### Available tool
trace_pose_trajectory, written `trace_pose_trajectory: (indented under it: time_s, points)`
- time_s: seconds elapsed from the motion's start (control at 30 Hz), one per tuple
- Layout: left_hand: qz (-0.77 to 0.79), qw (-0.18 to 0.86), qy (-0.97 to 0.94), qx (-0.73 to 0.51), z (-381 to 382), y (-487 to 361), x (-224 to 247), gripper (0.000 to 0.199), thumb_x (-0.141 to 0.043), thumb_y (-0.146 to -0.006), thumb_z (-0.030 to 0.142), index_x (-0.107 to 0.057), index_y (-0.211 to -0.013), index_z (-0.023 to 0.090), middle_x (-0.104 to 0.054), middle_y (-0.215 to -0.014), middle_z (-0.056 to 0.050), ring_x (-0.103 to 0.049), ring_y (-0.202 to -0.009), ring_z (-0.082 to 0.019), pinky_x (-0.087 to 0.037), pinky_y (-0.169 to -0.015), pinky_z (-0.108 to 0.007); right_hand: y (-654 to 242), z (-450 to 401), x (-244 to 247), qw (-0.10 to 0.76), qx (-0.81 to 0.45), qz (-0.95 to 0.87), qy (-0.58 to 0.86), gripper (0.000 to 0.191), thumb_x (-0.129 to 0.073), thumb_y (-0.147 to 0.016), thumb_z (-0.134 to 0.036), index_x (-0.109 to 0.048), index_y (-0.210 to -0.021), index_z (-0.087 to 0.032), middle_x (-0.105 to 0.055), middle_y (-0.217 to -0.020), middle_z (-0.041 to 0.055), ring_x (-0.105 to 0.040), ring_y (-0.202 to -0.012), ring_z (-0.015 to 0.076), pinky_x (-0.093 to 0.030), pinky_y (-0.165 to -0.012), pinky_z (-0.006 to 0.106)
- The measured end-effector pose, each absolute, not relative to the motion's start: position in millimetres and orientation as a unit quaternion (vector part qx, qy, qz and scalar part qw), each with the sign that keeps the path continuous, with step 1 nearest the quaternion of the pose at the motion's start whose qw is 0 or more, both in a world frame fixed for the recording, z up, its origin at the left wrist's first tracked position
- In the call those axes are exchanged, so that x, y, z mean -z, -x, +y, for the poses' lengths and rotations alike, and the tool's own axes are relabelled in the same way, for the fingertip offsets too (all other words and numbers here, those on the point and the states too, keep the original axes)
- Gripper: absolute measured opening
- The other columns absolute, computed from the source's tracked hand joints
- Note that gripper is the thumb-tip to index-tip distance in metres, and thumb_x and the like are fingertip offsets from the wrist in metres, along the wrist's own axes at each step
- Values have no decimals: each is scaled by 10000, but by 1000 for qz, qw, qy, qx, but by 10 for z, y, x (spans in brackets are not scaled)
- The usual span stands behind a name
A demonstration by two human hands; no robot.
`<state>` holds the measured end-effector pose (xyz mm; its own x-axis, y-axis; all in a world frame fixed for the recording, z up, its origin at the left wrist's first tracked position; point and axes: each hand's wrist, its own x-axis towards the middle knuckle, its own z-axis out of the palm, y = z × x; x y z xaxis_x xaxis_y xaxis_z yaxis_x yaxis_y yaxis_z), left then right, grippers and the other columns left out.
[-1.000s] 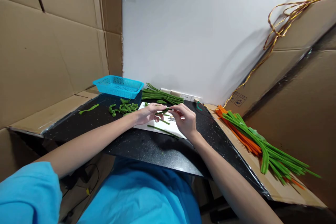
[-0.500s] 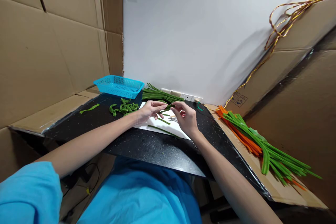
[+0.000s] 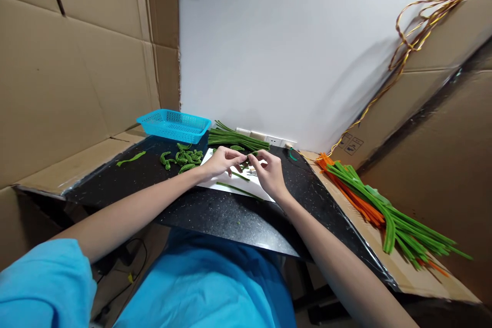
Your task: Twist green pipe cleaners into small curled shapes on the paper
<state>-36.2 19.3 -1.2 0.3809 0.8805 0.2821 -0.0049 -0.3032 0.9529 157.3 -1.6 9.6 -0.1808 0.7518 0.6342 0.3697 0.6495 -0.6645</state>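
Note:
My left hand [image 3: 222, 162] and my right hand [image 3: 270, 173] meet above a white sheet of paper [image 3: 210, 182], fingertips nearly touching. Both pinch a short dark green pipe cleaner [image 3: 245, 165], mostly covered by the fingers. Beneath them on the paper lie a straight green stem [image 3: 240, 191] and a shorter stem [image 3: 241, 176]. A metal tool [image 3: 251, 172], partly hidden behind my right hand, rests there too; its kind is unclear. Left of the paper is a pile of bent, looped green pieces [image 3: 189, 158].
A blue plastic basket [image 3: 172, 130] stands at the back left. Behind my hands lies a dark green stem bundle [image 3: 234, 137], near wall sockets [image 3: 273, 141]. One light green strip [image 3: 130, 159] lies far left. Bright green stems [image 3: 400, 223] and orange stems [image 3: 361, 205] lie on cardboard at right.
My fingertips have drawn closer together over the pipe cleaner, and my right hand has shifted slightly left. Less of the pipe cleaner shows now.

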Motion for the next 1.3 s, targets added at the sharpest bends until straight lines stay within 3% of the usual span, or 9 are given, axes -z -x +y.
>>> trace_pose_trajectory:
  time_s: [0.13,0.27,0.43,0.63,0.9,1.1,1.3]
  points:
    - [338,428,-713,-442,214,346,44,470,-782,-814,558,-797,-940,106,-734,-847,-101,-673,-774,-191,-498,-484,-203,-1596,30,-109,491,-225,-748,385,507,-625,-921,-632,-596,-675,-190,-580,-642,24,-512,-580,153,-396,-525,270]
    - [339,447,-703,-436,194,338,41,425,-797,-806,484,-766,-1006,110,-725,-848,-84,-633,-674,-149,-487,-459,-201,-1613,73,-96,443,-286,-757,387,557,-627,-900,-677,-554,-624,-198,-553,-566,9,-480,-499,131,-352,-462,258]
    - [340,474,-704,-404,176,358,20,321,-795,-798,415,-722,-839,106,-675,-710,-57,-616,-601,-140,-476,-426,-200,-1624,139,-29,390,-390,-749,366,546,-644,-867,-711,-517,-692,-210,-557,-584,-12,-523,-482,128,-400,-412,239]
    - [355,497,-691,-387,173,369,8,334,-799,-775,376,-745,-962,106,-709,-782,-69,-584,-577,-117,-456,-417,-191,-1657,187,-13,362,-398,-767,351,518,-644,-888,-682,-532,-736,-200,-619,-665,3,-533,-500,110,-424,-421,224]
    - [329,508,-717,-346,208,392,52,427,-807,-791,519,-733,-925,121,-718,-859,-83,-625,-608,-122,-490,-461,-200,-1690,175,-42,377,-396,-761,350,549,-704,-846,-678,-596,-675,-167,-629,-612,15,-524,-454,99,-405,-433,228]
    - [336,505,-714,-350,212,381,79,497,-812,-763,597,-698,-865,125,-689,-743,-60,-661,-613,-161,-499,-478,-228,-1684,131,-79,387,-416,-746,347,499,-753,-815,-648,-642,-757,-164,-647,-672,12,-558,-508,113,-449,-458,236]
    - [344,464,-731,-363,212,399,47,462,-819,-769,571,-711,-821,125,-691,-734,-61,-662,-667,-161,-503,-549,-232,-1685,113,-103,369,-428,-755,332,476,-741,-849,-615,-617,-745,-167,-646,-678,14,-583,-545,127,-490,-511,261]
